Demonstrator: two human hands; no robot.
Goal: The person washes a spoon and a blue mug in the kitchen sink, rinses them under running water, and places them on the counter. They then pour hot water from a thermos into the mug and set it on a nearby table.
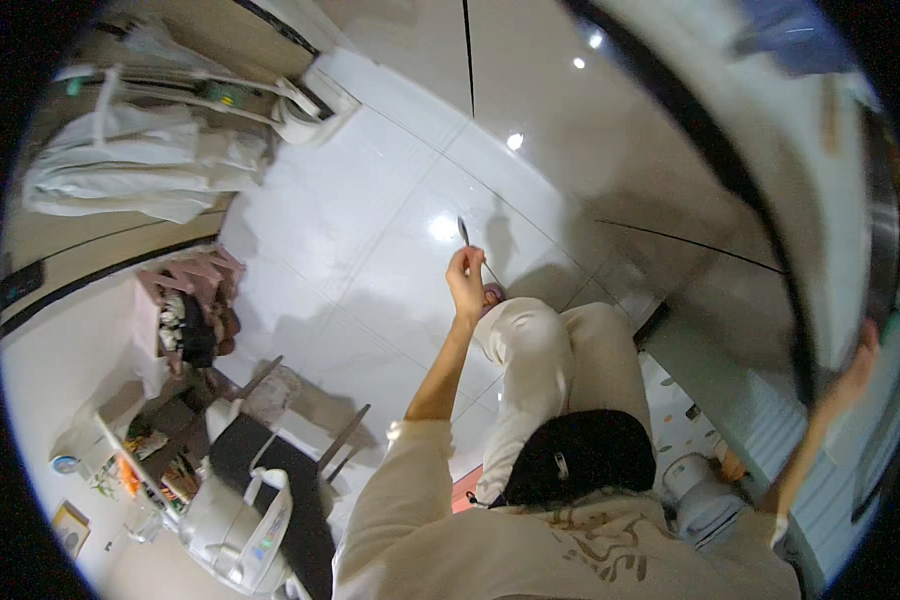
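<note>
Held out over the floor, my left hand (465, 281) pinches a metal spoon (463, 227). The spoon's bowl points away from me and its thin handle shows past my fingers. My right hand (855, 364) reaches out at the far right, blurred and near the rim of the view. It is beside a shiny metal vessel or sink edge (882, 247) and close to something green (894, 337). Whether its fingers hold anything is hidden.
White tiled floor (360, 225) spreads ahead of me. Cabinet fronts (645, 180) run along the right under a dark-edged counter. At left are a pink rack (150, 315), hanging white cloths (142, 165), and a black-topped table (300, 510) bearing a white appliance (225, 517).
</note>
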